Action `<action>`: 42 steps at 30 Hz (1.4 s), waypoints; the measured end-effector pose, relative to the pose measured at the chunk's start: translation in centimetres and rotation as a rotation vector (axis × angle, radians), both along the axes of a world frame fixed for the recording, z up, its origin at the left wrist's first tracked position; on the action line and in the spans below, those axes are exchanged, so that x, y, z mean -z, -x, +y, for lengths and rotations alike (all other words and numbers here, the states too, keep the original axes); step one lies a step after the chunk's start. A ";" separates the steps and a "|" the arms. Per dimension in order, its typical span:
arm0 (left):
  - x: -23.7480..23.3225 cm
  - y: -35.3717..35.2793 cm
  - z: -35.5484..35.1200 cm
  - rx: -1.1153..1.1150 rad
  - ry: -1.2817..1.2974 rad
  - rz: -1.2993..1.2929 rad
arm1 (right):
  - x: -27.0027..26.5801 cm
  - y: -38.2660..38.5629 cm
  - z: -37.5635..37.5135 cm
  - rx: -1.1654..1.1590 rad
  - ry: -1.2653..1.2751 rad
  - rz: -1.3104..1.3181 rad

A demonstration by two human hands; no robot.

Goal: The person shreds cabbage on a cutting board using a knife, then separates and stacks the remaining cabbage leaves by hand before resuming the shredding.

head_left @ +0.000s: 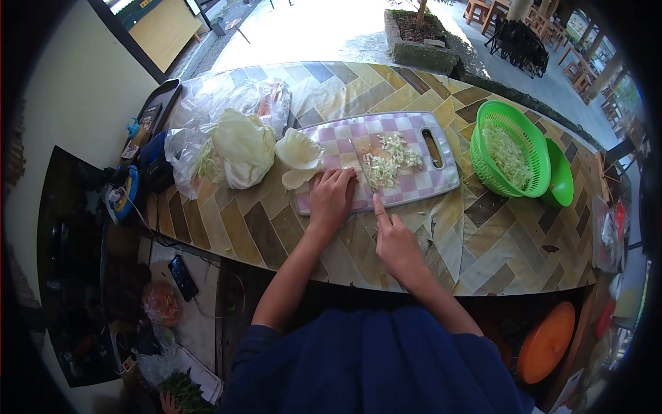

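Observation:
My right hand (398,250) is wrapped around the handle of a knife (363,165), its index finger stretched along the top. The thin blade points away from me over a pink-and-white checkered cutting board (433,181). Left of the blade, my left hand (332,199) presses a piece of cabbage (350,165) onto the board with bent fingers, which partly hide it. Chopped cabbage (392,160) lies in a loose pile right of the knife. Pale cabbage leaves (299,150) rest at the board's left edge, close to my left hand.
A larger cabbage (241,148) sits on the left beside clear plastic bags (185,155). On the right, a green basket (483,165) holds shredded cabbage (505,153), with a green bowl (562,176) against it. Below are a phone (183,277) and an orange lid-like disc (548,343).

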State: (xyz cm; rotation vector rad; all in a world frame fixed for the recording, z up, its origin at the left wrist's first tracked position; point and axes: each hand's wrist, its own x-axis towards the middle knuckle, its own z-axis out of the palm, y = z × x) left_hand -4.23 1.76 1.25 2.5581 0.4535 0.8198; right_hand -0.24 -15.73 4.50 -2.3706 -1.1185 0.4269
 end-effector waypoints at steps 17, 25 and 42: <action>-0.3 -0.2 -0.3 0.035 -0.160 0.125 | -0.5 -1.3 -2.2 -0.014 -0.290 0.128; -0.2 -0.5 -0.4 0.039 -0.229 0.175 | -0.7 -0.4 -1.8 0.029 -0.169 0.147; -0.1 -0.5 -0.8 0.012 -0.175 0.182 | 1.5 -3.3 0.4 0.006 -0.351 0.094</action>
